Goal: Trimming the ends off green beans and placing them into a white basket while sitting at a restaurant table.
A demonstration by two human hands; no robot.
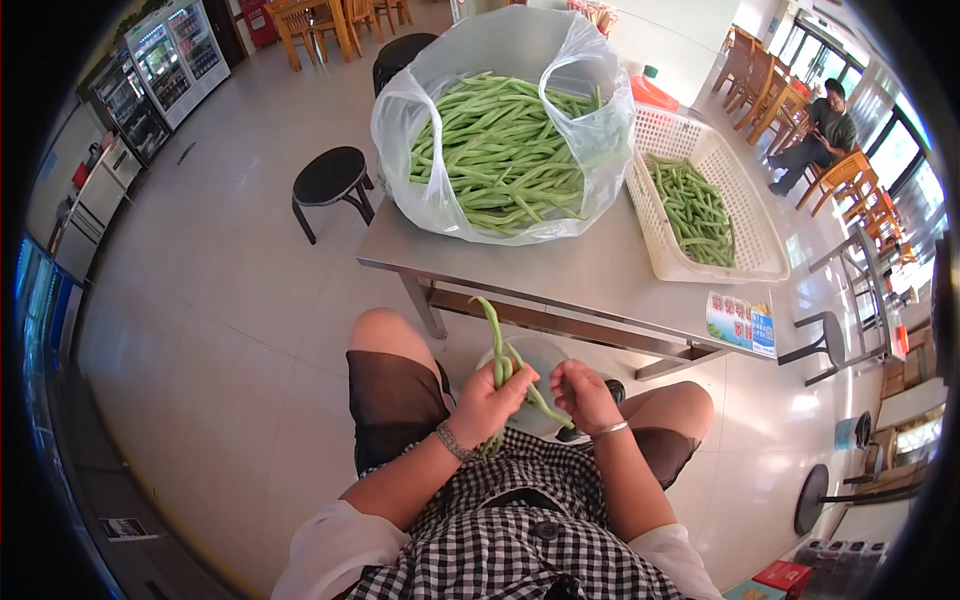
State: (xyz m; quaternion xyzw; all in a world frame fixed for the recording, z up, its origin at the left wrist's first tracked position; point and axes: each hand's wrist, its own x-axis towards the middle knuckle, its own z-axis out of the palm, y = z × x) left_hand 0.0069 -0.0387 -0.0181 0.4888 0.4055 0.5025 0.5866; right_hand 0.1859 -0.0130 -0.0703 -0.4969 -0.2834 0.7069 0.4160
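Note:
Several long green beans are in my left hand, their ends sticking out above and below the fist. One bean slants down to the right, towards the other hand. My right hand is beside them with its fingers curled in and no bean visible in it. Below both hands stands a pale translucent bin, its contents mostly hidden. On the metal table ahead, a large clear plastic bag is full of long beans. To its right, a white perforated basket contains shorter bean pieces.
A black round stool stands left of the table. Behind the basket is an orange-red container. A seated person is at the far right among wooden chairs. Display fridges line the far left wall.

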